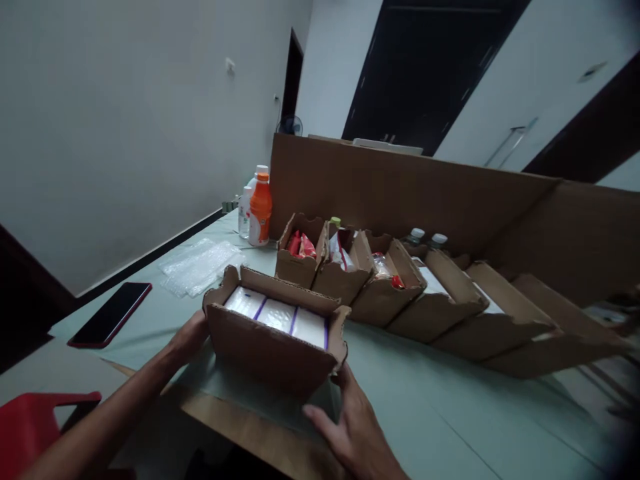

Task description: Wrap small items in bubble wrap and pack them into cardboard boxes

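Observation:
An open cardboard box (pixel 270 350) stands on the pale green table (pixel 450 413) in front of me. Three white packs with purple edges (pixel 277 313) lie side by side inside it. My left hand (pixel 189 339) presses against the box's left side, fingers wrapped on the wall. My right hand (pixel 353 427) rests against the box's lower right corner, with the thumb apart and the fingers at the box's base.
A row of several open cardboard boxes (pixel 380 287) with snacks and bottles runs along a tall cardboard sheet (pixel 400 193). An orange bottle (pixel 261 210) and clear bottles stand at the back. Bubble wrap (pixel 200 267), a dark phone (pixel 111 313) and a red chair (pixel 30 427) lie left.

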`<state>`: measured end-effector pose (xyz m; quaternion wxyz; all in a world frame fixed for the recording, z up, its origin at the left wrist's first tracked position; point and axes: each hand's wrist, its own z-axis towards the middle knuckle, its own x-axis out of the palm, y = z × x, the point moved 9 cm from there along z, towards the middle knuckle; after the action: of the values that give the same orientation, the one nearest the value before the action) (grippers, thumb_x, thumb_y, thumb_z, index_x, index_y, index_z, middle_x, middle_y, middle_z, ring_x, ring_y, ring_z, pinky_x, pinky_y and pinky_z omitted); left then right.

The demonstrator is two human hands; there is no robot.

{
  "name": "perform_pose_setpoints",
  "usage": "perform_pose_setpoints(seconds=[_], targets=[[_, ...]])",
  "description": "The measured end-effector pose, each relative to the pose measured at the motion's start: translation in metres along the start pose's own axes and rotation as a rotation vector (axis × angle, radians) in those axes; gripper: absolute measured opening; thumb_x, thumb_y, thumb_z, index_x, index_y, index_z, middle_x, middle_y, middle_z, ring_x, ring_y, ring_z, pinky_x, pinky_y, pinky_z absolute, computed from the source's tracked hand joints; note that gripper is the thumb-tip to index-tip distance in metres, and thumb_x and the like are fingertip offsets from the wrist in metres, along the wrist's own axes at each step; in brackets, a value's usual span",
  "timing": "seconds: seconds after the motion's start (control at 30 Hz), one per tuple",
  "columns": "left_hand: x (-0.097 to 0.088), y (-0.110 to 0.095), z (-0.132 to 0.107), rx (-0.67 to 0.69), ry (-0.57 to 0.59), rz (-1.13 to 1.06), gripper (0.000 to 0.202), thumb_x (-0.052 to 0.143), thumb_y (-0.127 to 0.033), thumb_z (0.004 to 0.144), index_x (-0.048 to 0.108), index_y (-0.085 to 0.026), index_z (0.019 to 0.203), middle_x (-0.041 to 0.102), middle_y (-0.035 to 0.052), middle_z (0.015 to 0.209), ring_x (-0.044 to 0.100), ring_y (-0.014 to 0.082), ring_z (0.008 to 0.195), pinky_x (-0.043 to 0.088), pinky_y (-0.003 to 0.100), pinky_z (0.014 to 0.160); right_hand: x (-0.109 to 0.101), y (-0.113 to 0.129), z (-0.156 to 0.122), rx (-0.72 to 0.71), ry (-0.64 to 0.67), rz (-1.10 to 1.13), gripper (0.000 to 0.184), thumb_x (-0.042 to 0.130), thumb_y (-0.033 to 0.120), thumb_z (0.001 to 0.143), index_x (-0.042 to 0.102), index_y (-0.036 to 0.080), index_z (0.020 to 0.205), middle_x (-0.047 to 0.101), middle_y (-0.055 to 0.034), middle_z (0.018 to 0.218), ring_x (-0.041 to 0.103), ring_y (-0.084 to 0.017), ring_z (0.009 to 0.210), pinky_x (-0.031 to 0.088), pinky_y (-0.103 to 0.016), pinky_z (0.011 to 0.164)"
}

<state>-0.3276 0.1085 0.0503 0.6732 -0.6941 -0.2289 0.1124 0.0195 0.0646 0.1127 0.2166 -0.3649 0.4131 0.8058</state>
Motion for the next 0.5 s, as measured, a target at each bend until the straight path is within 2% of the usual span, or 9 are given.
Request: perform_pose_setpoints(seconds=[0.07,0.13,0.2,0.27,0.37,0.43,0.5], targets=[[-0.002,0.009,-0.016,-0.047,-0.017,0.065,0.029,0.077,-0.041,0.06,0.073,-0.018,0.076,0.076,0.0076,0.078,0.068,0.033,0.085,0.055,0.037,0.068,0.013,-0.005,0.007,0.088,-0.09,0.088,0.068,0.064,0.039,0.087,0.039,0.022,0.148,0.063,-0.0152,0.133,0.065,-0.032,0.118,0.058,-0.048,0.092],[0.002,0.016,-0.026,-0.051,-0.072,0.107,0.029,0.077,-0.04,0.06,0.073,-0.019,0.08,0.077,0.006,0.083,0.068,0.033,0.09,0.055,0.035,0.07,0.011,-0.009,0.01,0.117,-0.195,0.114,0.059,0.062,0.037,0.088,0.046,0.021,0.143,0.066,-0.0146,0.127,0.066,-0.032,0.113,0.058,-0.048,0.09],[0.023,0.023,-0.031,-0.067,-0.082,0.075,0.031,0.076,-0.04,0.062,0.073,-0.02,0.085,0.077,0.0048,0.085,0.068,0.0321,0.093,0.055,0.035,0.073,-0.003,-0.018,0.007,0.13,-0.285,0.102,0.051,0.061,0.037,0.087,0.053,0.02,0.135,0.068,-0.0145,0.122,0.067,-0.031,0.109,0.057,-0.048,0.089],[0.063,0.03,-0.034,-0.108,-0.02,-0.013,0.033,0.07,-0.045,0.069,0.073,-0.019,0.09,0.078,0.0049,0.087,0.068,0.0312,0.095,0.056,0.036,0.076,-0.025,-0.037,-0.003,0.189,-0.354,0.072,0.043,0.059,0.04,0.086,0.061,0.019,0.124,0.07,-0.0139,0.114,0.069,-0.029,0.098,0.057,-0.045,0.083],[0.145,0.033,-0.041,-0.153,0.116,-0.083,0.039,0.058,-0.051,0.082,0.074,-0.019,0.098,0.078,0.0063,0.094,0.069,0.0305,0.098,0.057,0.04,0.081,-0.068,-0.078,-0.023,0.365,-0.422,0.02,0.04,0.058,0.05,0.08,0.067,0.019,0.103,0.072,-0.0112,0.097,0.066,-0.024,0.071,0.055,-0.037,0.065],[0.201,0.033,-0.046,-0.159,0.205,-0.103,0.043,0.052,-0.051,0.088,0.074,-0.018,0.105,0.078,0.0073,0.1,0.069,0.0301,0.102,0.056,0.043,0.087,-0.097,-0.109,-0.038,0.522,-0.475,-0.026,0.043,0.058,0.057,0.074,0.066,0.019,0.094,0.072,-0.0099,0.088,0.062,-0.023,0.065,0.051,-0.036,0.059],[0.244,0.032,-0.048,-0.137,0.28,-0.112,0.046,0.047,-0.051,0.093,0.074,-0.018,0.109,0.078,0.0076,0.106,0.069,0.0287,0.107,0.055,0.043,0.094,-0.117,-0.141,-0.054,0.687,-0.51,-0.076,0.047,0.059,0.06,0.068,0.064,0.021,0.092,0.071,-0.0101,0.084,0.062,-0.026,0.065,0.048,-0.037,0.058]])
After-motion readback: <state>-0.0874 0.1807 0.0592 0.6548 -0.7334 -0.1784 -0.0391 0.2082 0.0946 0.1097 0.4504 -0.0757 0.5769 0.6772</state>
